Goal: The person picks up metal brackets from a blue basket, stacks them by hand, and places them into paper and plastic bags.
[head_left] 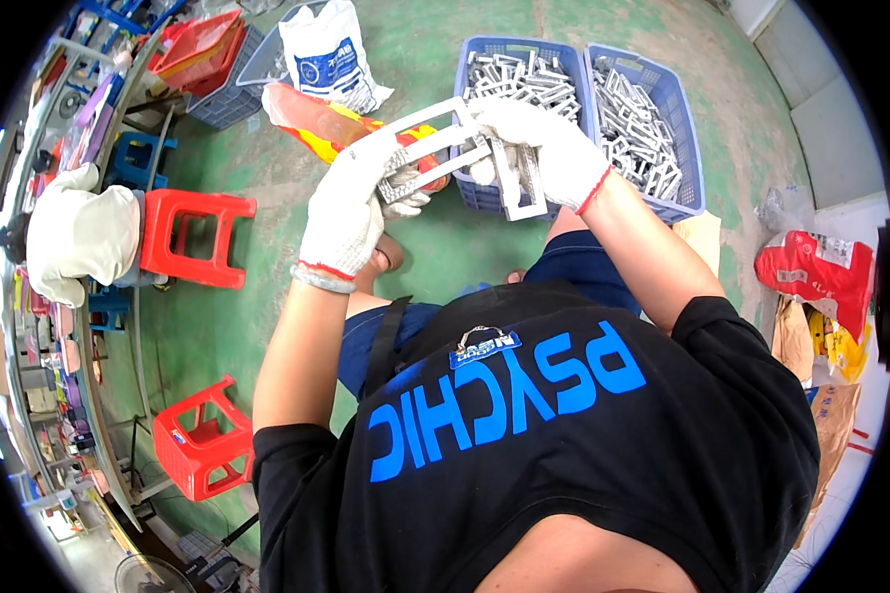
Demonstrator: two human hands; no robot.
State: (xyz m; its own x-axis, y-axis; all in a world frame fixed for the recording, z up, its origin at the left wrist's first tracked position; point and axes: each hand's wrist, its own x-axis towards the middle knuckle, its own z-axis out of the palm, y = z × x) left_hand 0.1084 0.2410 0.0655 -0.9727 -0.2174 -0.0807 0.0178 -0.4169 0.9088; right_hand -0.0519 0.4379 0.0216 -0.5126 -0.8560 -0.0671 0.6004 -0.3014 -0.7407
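Both my hands wear white knitted gloves with red-edged cuffs and are raised in front of my torso. My left hand [342,210] is closed around the end of silver rectangular metal frames [422,181] with hollow middles. Fingers of my right hand [549,143] are bent over the other side, gripping a similar metal frame [509,188] that hangs downward. The frames overlap between the two hands, so I cannot tell exactly how many there are. Partly behind my left glove lies a red and yellow bag [311,121].
Two blue-grey plastic crates [695,148] full of similar frames stand ahead to the right. A white sack [331,54] stands ahead. To the left are red stools [200,237], a person in a light top [84,232] and a cluttered workbench [109,395]. Red packaging [816,272] lies at right.
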